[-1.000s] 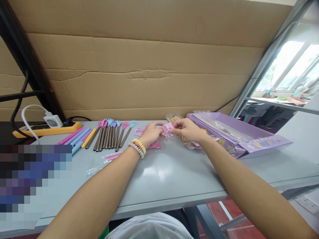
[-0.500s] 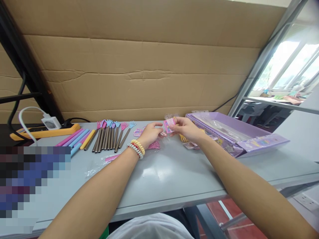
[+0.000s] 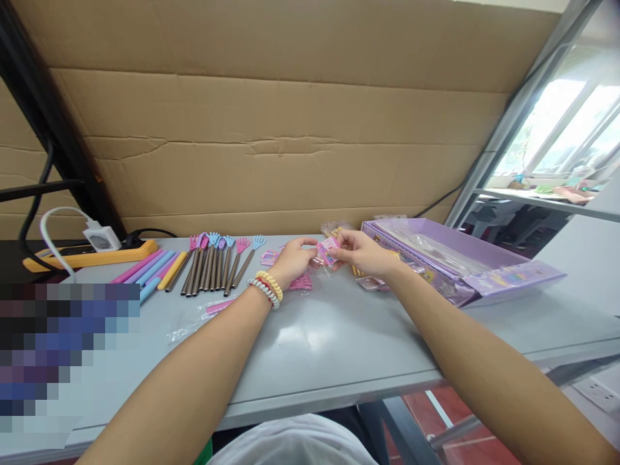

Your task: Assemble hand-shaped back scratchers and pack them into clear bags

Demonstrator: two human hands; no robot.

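Observation:
A small pink printed card (image 3: 328, 250) is pinched in my right hand (image 3: 363, 253), its left edge close to the fingertips of my left hand (image 3: 295, 259). My left fingers are closed on a small clear plastic wrapper below the card. Under and beside my left hand lie pink pieces (image 3: 303, 282) and a pink printed packet (image 3: 269, 258). To the left is a row of metal sticks with small hand-shaped ends (image 3: 227, 265) in pink, blue and purple. Yellow pieces and clear packets sit behind and beneath my right hand.
An open purple box (image 3: 436, 252) stands at the right with plastic inside. Coloured tubes (image 3: 148, 268) and a yellow power strip (image 3: 87, 255) lie at the left. A clear bag (image 3: 191, 321) rests near my left forearm. Cardboard (image 3: 290, 116) rises behind the table.
The pink card has tilted and moved slightly down and right, nearer the plastic wrapper at my left fingertips. Both arms are nearly where they were.

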